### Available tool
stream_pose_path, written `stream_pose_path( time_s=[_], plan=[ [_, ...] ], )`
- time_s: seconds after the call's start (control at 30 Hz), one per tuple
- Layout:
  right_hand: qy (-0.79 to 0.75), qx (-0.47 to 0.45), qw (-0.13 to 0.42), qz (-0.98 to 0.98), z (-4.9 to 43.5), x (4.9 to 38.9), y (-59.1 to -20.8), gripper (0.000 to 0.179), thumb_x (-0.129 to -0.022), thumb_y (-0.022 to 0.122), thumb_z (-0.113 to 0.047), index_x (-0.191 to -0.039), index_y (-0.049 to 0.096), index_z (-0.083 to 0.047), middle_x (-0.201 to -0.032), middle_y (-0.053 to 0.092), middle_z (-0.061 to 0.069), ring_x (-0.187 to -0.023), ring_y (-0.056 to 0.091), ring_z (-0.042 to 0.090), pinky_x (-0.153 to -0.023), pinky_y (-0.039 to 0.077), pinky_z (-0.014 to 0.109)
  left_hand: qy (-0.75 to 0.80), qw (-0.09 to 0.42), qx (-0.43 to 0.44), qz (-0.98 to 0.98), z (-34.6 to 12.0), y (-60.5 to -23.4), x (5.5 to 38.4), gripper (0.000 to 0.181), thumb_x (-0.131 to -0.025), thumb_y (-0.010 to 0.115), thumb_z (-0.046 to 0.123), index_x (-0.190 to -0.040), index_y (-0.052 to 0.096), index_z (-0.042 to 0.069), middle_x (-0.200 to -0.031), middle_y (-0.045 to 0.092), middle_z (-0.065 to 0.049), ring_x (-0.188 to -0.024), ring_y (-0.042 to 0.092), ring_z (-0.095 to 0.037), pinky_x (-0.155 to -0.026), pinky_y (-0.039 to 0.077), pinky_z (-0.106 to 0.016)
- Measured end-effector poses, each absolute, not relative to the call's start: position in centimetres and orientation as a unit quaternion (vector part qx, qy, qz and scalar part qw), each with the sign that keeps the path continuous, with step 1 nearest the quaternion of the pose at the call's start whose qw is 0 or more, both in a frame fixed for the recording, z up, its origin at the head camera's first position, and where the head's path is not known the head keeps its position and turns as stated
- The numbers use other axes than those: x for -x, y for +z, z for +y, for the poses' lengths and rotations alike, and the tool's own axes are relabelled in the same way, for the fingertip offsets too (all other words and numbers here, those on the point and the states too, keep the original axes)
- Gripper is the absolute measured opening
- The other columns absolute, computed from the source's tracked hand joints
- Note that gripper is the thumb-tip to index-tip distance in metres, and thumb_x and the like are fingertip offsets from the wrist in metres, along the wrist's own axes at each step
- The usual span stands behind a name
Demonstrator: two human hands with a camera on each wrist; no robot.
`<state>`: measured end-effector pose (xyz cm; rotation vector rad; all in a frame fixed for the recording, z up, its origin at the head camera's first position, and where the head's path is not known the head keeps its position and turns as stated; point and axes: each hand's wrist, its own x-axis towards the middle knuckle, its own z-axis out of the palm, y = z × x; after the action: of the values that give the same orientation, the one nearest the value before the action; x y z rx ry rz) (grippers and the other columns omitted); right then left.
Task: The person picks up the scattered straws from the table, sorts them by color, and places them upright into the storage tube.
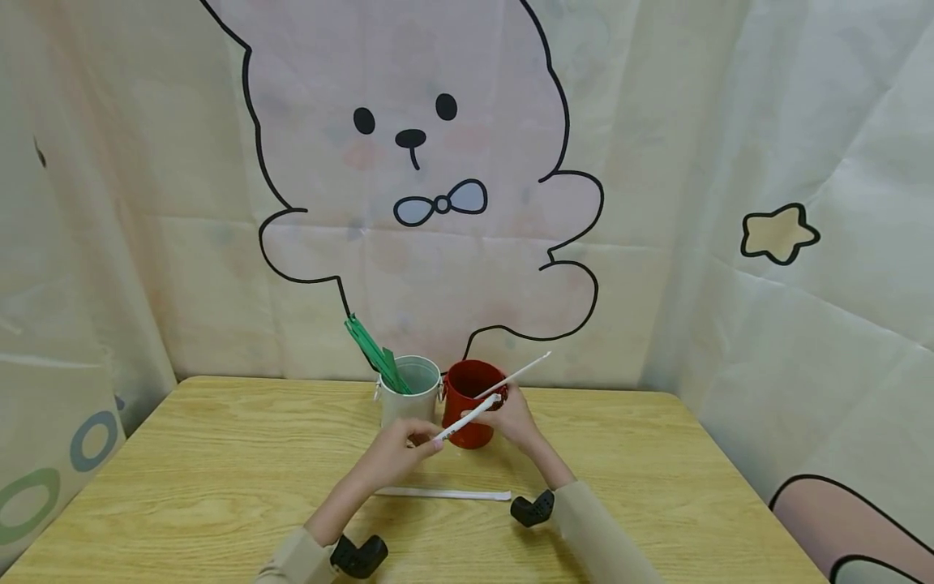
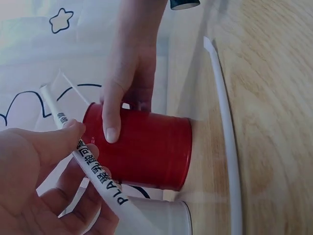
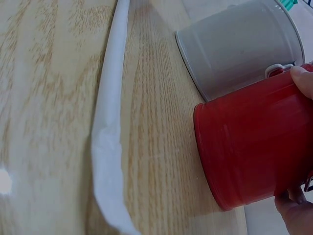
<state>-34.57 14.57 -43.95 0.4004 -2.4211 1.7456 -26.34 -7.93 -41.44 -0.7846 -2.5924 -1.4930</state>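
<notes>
Between thumb and fingers, my left hand (image 1: 394,456) pinches a paper-wrapped straw (image 2: 100,180) printed with "PLA" and other characters. It slants up in front of the red bucket (image 2: 146,147). My right hand (image 1: 515,422) grips that bucket, its thumb on one side and fingers on the other. A thin white straw (image 1: 527,367) leans out over the bucket's rim. Against the red bucket's left side stands a pale grey bucket (image 1: 401,410), holding green strips (image 1: 374,350) that lean left. Another paper-wrapped straw (image 1: 452,493) lies on the table nearer to me.
The buckets stand near the back of a light wooden table (image 1: 241,454). Behind it hangs a curtain (image 1: 657,268) with a cartoon animal. Black devices (image 1: 359,556) sit at both wrists, by the beige sleeves (image 1: 601,535).
</notes>
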Motion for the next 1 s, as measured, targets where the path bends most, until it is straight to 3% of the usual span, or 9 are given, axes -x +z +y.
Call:
stream_pose_path(
  time_s=[0.33,0.47,0.73,1.0],
  plan=[
    [0.582,-0.143,0.041,-0.8,14.4,33.5,-42.4,0.086,-0.073,0.084,-0.01,-0.144,0.035,-0.009,-0.141,0.047,0.014,-0.128,0.046,0.033,-0.104,0.043,0.052,-0.534,0.054,0.208,-0.818,-6.7,-39.8,26.6,0.019,-0.089,0.068,0.015,-0.105,0.073,0.005,-0.087,0.071,-0.009,-0.07,0.058,-0.013,-0.056,0.049,-0.021],
    [0.589,-0.147,0.034,-0.794,14.4,33.6,-42.4,0.089,-0.074,0.082,-0.006,-0.146,0.03,-0.005,-0.143,0.044,0.017,-0.129,0.044,0.035,-0.104,0.042,0.053,-0.532,0.078,0.197,-0.82,-6.1,-39.2,26.8,0.021,-0.088,0.069,0.015,-0.106,0.073,0.005,-0.087,0.071,-0.006,-0.07,0.059,-0.013,-0.057,0.049,-0.021],
    [0.582,-0.133,0.052,-0.8,14.7,34.6,-43.9,0.087,-0.072,0.085,-0.014,-0.143,0.035,-0.01,-0.14,0.048,0.013,-0.125,0.048,0.033,-0.102,0.045,0.05,-0.546,0.127,0.18,-0.808,-4.7,-37.7,27.1,0.019,-0.087,0.07,0.014,-0.105,0.073,0.007,-0.091,0.071,-0.005,-0.072,0.06,-0.012,-0.061,0.051,-0.021],
    [0.59,-0.146,0.049,-0.793,14.6,34.7,-43.8,0.084,-0.07,0.086,-0.012,-0.14,0.04,-0.017,-0.137,0.051,0.007,-0.124,0.051,0.028,-0.102,0.045,0.047,-0.545,0.176,0.173,-0.802,-3.7,-36.1,27.4,0.017,-0.087,0.07,0.015,-0.104,0.073,0.01,-0.089,0.071,-0.003,-0.075,0.062,-0.014,-0.063,0.052,-0.023]
  ],
)
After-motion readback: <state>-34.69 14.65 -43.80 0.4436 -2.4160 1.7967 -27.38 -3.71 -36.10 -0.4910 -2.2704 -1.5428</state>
